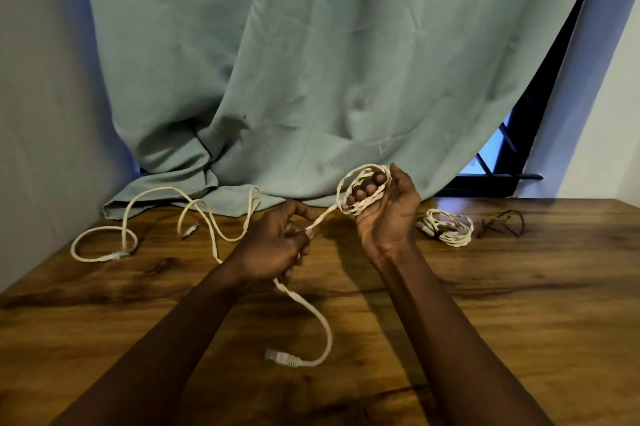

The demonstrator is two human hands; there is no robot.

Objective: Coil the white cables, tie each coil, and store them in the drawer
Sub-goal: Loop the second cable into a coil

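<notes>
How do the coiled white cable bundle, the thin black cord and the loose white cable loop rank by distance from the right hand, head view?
1. Coiled white cable bundle, lying just right of the right hand.
2. Thin black cord, farther right, past the bundle.
3. Loose white cable loop, far to the left.

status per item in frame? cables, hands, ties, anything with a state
cable in hand: partly coiled round right hand, tail uncoiled
plug: lying on table
left hand: pinching the tail
right hand: palm up, holding the coil
finished coil: wound, on table, apparently tied
loose cable: uncoiled, sprawled on table
dark tie: loose, unused
curtain: drawn, window corner exposed
</notes>
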